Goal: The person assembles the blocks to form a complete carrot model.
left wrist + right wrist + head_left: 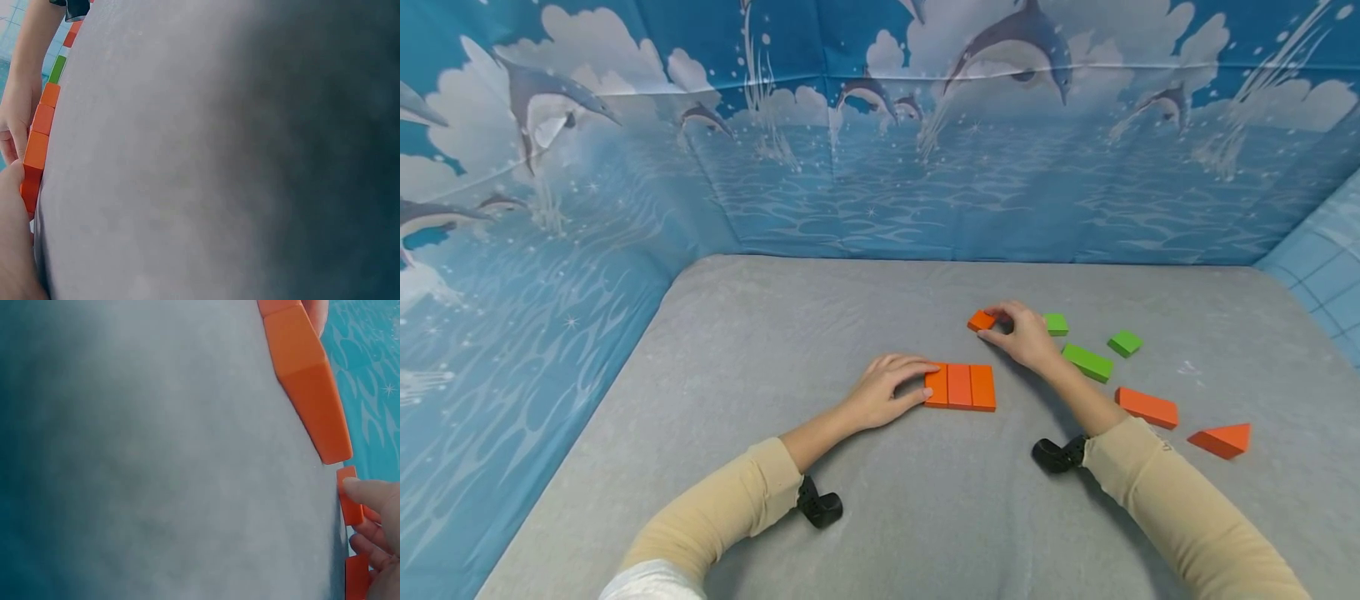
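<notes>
The right hand (1021,335) pinches an orange block (981,321) at its fingertips; the left hand (883,393) grips an orange block row (959,387) by its left end. Both are half-curled.

Block row (959,387) on cloth (940,500), lone block (981,320) behind it, more blocks (1147,407) to the right, curtain (887,200) behind all

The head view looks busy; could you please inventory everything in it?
Row blocks: three, orange, centre.
Small block: one, orange, beyond the row.
Oblong: one, orange, right.
Triangular block: one, orange, far right.
Second oblong: one, green, right.
Short blocks: two, green, further back.
Surface: one, grey, beneath.
Dolphin-print backdrop: count unclear, blue, behind and left.
Tile-print panel: one, blue, right edge.
White cloth: one, white, bottom left.
Wrist cameras: two, black, wrists.
Sleeves: two, beige, forearms.
Left hand: one, touching the row.
Right hand: one, pinching the small block.
</notes>
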Tool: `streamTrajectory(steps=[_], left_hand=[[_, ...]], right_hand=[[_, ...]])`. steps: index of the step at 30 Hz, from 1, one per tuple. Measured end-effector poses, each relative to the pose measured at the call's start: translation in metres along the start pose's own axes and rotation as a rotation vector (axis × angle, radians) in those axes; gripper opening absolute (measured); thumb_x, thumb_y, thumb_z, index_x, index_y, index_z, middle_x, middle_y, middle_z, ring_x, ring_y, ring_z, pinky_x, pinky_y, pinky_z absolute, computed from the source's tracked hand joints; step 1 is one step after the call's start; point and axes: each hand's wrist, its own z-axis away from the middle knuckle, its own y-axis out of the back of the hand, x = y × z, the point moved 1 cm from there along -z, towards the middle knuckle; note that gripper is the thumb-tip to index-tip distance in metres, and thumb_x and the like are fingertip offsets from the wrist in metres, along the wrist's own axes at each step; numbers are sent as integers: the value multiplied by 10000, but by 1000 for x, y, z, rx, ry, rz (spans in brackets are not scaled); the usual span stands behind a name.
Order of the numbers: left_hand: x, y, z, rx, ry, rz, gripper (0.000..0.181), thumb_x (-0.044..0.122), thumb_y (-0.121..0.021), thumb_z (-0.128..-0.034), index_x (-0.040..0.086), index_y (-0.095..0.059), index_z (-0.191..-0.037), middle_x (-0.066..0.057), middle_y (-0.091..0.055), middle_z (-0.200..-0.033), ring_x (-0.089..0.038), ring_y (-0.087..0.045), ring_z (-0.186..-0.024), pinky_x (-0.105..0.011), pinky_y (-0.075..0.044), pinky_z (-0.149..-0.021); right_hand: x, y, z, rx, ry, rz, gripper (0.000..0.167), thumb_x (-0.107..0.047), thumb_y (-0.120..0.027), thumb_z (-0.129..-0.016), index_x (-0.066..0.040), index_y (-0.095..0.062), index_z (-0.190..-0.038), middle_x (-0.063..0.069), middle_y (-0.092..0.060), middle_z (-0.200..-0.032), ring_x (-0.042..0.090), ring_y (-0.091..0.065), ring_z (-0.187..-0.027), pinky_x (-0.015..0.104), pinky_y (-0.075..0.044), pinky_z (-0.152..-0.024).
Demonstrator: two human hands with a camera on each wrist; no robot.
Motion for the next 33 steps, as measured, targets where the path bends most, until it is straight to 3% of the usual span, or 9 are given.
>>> streamTrajectory(steps=[4,9,12,17,25,33], left_hand=[[1,0,-1,-3,-1,-2,376,316,-536,-926,224,-532,-1290,19,-499,-1320,-160,-389,-1224,-404,-228,-1050],[3,2,-1,-15,12,6,374,324,-533,-926,232,-533,-1289,26,-498,-1320,-164,-385,-1229,-411,-225,-1050],[2,2,-1,-16,14,8,376,325,-532,-927,233,-530,-1292,28,-497,-1321,-157,-384,-1228,-405,-224,-1052],[0,1,0,-5,-3,8,376,315,-536,-927,221,-533,-1291,15,-501,-1320,-161,-392,-1221,-410,-235,-1047],[0,0,-1,-4,-3,0,374,318,-536,-926,219,-536,-1287,11,-504,-1317,-173,-395,-1222,-419,-234,-1045],[0,0,0,-8,-5,0,376,317,-523,-933,214,-529,-1294,16,-497,-1325,-170,-385,-1232,-422,-230,-1049]], right_hand=[[-3,3,1,-8,2,-24,363,-116,-680,-825,41,-581,-1136,232,-551,-1084,366,-501,-1006,543,-276,-895],[-18,13,7,-11,43,-50,354,-130,-680,-828,16,-590,-1138,201,-558,-1096,332,-509,-964,460,-385,-781],[-31,19,17,-17,92,-58,352,-138,-695,-817,0,-605,-1128,169,-576,-1066,309,-506,-936,390,-398,-689],[-49,24,40,-62,219,-90,337,-93,-725,-780,-15,-624,-1091,120,-605,-1020,307,-523,-908,441,-434,-739],[-65,13,74,-173,329,-109,328,-106,-742,-760,-52,-641,-1068,36,-624,-1014,213,-561,-897,445,-407,-802],[-67,-4,86,-241,322,-94,308,-165,-752,-755,-117,-648,-1042,-20,-625,-1020,171,-563,-942,387,-300,-784]])
